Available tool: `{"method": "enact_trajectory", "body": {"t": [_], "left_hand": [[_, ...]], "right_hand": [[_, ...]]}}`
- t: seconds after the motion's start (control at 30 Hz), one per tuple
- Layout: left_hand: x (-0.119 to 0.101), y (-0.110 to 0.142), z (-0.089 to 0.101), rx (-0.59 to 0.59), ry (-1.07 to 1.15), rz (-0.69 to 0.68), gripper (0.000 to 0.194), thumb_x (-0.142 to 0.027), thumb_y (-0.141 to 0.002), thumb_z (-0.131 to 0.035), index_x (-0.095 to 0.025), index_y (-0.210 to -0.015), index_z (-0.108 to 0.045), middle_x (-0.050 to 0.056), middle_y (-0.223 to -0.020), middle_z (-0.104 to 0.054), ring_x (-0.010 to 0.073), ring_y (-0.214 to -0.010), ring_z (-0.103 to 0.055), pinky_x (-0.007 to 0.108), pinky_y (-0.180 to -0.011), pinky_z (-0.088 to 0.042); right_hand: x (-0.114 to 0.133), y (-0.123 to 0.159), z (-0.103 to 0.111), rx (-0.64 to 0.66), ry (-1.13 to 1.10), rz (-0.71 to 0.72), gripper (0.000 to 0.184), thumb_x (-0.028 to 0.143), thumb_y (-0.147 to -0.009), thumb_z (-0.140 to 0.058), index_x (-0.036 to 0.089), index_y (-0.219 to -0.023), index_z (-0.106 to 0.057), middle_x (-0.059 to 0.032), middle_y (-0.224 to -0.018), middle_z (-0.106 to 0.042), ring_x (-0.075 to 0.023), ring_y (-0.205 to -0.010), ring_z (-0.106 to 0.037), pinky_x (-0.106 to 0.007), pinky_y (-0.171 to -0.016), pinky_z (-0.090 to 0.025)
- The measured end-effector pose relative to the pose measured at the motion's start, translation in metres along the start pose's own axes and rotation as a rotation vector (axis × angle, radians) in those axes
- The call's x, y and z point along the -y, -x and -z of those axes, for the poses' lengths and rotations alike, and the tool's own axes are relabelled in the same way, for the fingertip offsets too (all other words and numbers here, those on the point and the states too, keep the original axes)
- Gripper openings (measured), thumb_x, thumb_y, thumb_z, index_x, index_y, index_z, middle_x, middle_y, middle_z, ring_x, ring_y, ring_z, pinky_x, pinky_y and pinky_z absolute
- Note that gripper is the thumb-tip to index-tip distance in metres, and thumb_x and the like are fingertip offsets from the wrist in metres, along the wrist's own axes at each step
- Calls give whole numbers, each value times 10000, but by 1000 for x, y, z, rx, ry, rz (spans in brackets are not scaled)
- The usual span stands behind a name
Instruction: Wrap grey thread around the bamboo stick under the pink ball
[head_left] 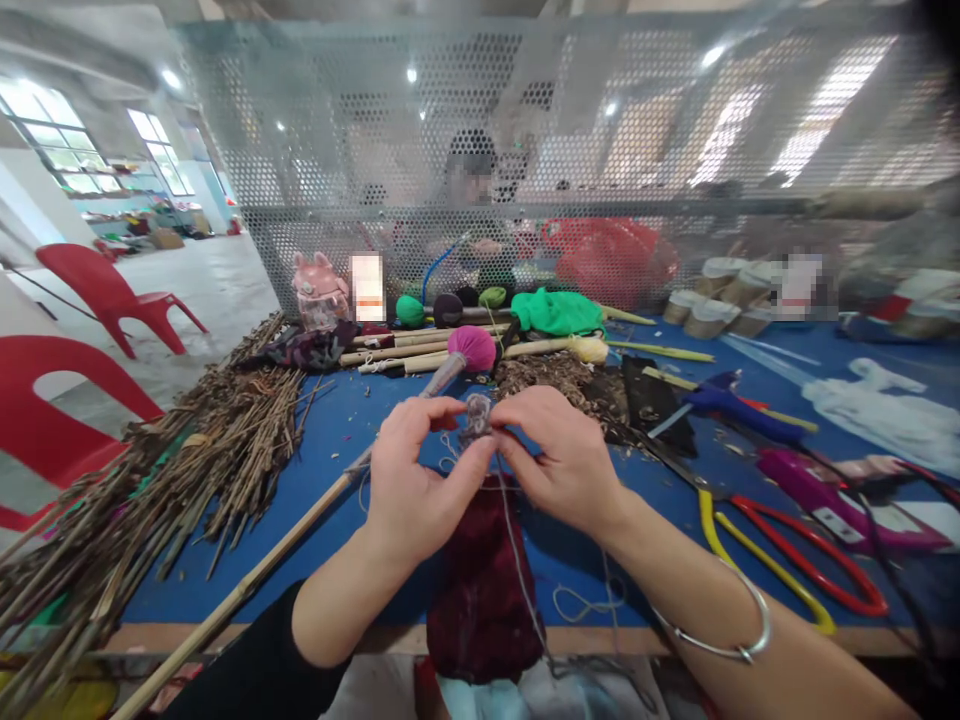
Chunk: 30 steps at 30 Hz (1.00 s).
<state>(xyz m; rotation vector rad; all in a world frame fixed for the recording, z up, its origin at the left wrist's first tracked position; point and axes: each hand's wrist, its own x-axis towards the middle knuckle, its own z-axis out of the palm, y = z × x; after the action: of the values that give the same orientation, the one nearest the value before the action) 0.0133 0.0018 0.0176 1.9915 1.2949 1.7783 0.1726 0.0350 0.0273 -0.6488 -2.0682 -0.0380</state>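
Between the fingertips of my left hand (pixel 420 480) and my right hand (pixel 562 455) is a small grey gathered bundle (pixel 478 410), which looks like cloth or yarn. Both hands pinch it from the sides. Thin grey string (pixel 516 540) trails down from it. Below hangs a dark red cloth piece (pixel 484 600) over the table's front edge; whether it joins the bundle I cannot tell. A bamboo stick (pixel 292 540) runs diagonally past my left hand, its upper part grey, with a pink ball (pixel 472 347) near its far end.
Dry twigs (pixel 232 450) are heaped at left. Pliers with red and yellow handles (pixel 787 555), a blue tool (pixel 742 405) and a magenta tool (pixel 832 500) lie at right. Green cloth (pixel 559 312) and sticks lie at the back, before a perforated screen (pixel 360 130); a person (pixel 472 205) is behind.
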Motion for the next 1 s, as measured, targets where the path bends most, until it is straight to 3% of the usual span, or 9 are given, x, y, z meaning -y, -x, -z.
{"method": "enact_trajectory", "body": {"t": [0.1,0.23,0.3,0.53,0.83,1.0], "left_hand": [[0,-2,-3,44,50,141,68,-245,-762,-620,-180,-772,-635,16,-760,-632,148,-740,-556,275,-728,-423],[1,-7,-3,77,391,512,139,-295,-758,-630,-162,-726,-653,-1,-665,-626,116,-629,-537,233,-642,-423],[1,-9,-2,79,522,604,152,-301,-727,-666,-151,-709,-654,-9,-641,-614,101,-599,-520,213,-612,-413],[1,-8,-2,83,631,608,145,-289,-695,-707,-151,-692,-662,-11,-646,-609,92,-608,-507,202,-615,-412],[8,-5,-5,-10,906,598,121,-280,-747,-665,-162,-728,-640,-14,-672,-553,83,-641,-478,197,-650,-405],[6,-6,1,-131,806,493,115,-288,-783,-608,-180,-742,-609,-4,-738,-558,101,-704,-500,214,-706,-421]], "right_hand": [[-1,2,0,13,9,42,93,128,-807,-529,197,-834,-585,-38,-787,-653,-162,-761,-578,-318,-745,-432],[2,4,2,-26,-33,5,116,142,-771,-558,208,-863,-580,-37,-798,-643,-180,-789,-581,-335,-745,-440],[5,4,2,-66,-41,6,159,158,-750,-578,212,-899,-581,-43,-828,-642,-194,-816,-581,-351,-756,-442],[6,2,1,-72,9,48,116,122,-774,-587,212,-842,-614,-29,-786,-638,-162,-747,-564,-343,-741,-418],[4,6,5,-157,41,133,130,116,-786,-572,228,-834,-619,-30,-771,-622,-169,-728,-556,-365,-734,-431],[3,5,6,-151,32,145,143,117,-797,-553,234,-843,-620,-37,-789,-631,-177,-738,-565,-377,-745,-438]]}}
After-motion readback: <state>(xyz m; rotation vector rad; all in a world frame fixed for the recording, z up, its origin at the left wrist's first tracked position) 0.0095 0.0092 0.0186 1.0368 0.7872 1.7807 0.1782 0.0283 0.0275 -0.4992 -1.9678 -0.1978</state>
